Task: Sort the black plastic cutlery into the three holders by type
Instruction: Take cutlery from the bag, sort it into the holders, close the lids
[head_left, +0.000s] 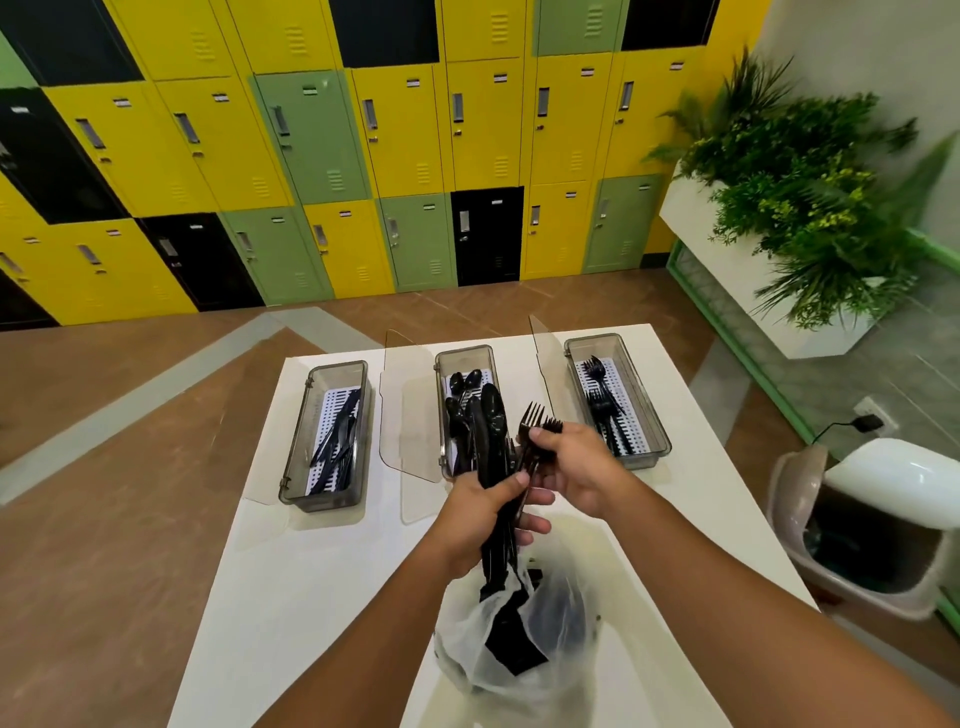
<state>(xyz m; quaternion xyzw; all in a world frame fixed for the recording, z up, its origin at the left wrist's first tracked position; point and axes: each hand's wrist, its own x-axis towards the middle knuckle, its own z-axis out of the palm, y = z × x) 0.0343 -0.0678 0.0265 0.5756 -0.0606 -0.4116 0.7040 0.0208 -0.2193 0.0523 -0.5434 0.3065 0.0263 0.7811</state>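
My left hand (480, 525) grips a bundle of black cutlery (493, 431), handles down, above a clear plastic bag (519, 639) that holds more black pieces. My right hand (576, 467) pinches black forks (535, 421) at the top of that bundle. Three clear holders stand in a row on the white table (291, 587). The left holder (324, 436) contains knives, the middle holder (441, 410) spoons, the right holder (649, 415) forks.
Open clear lids (405, 415) stand between the holders. A white bin (878, 525) with its lid up sits on the floor to the right. A planter (779, 208) hangs at the right, and lockers (332, 140) line the far wall.
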